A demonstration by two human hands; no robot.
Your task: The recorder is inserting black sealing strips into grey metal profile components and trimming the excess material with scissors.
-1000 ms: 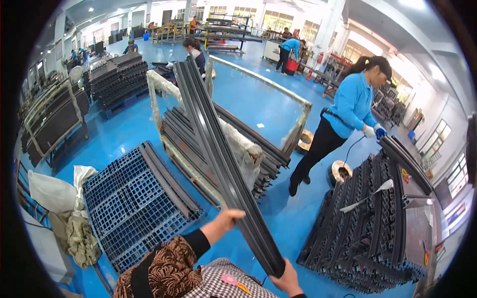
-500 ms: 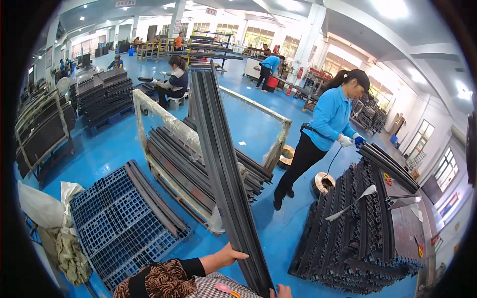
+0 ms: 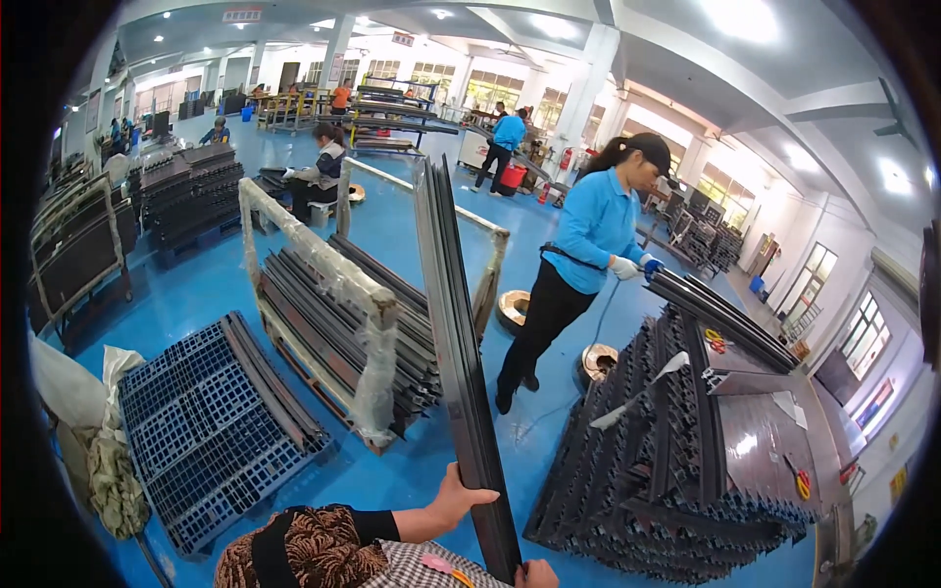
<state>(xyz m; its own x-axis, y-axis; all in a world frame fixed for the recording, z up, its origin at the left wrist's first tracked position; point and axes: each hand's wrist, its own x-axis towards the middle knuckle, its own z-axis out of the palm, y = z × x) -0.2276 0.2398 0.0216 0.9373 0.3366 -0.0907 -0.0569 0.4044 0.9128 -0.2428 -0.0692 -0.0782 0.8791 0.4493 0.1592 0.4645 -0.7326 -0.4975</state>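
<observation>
A bundle of long, dark grey grooved profile strips [image 3: 453, 363] stands steeply tilted in front of me, its top leaning a little left. My left hand [image 3: 457, 502] is closed around its lower part, the thumb across the front and the other fingers mostly hidden behind. At the bottom end, my right hand [image 3: 536, 574] grips the strips low down, partly cut off by the picture's lower edge. Right of my hands rises a tall stack of black notched profiles [image 3: 637, 461].
A film-wrapped trolley frame [image 3: 328, 257] carries more strips. A blue grid pallet [image 3: 196, 421] with a few strips lies left. A co-worker in a blue shirt [image 3: 598, 220] handles strips behind the stack. Red-handled scissors [image 3: 802, 482] lie on a brown board [image 3: 755, 436].
My view has turned rightward, so the surroundings sit further left. The bundle in my hands now stands more upright and is seen more edge-on. Both hands keep their hold.
</observation>
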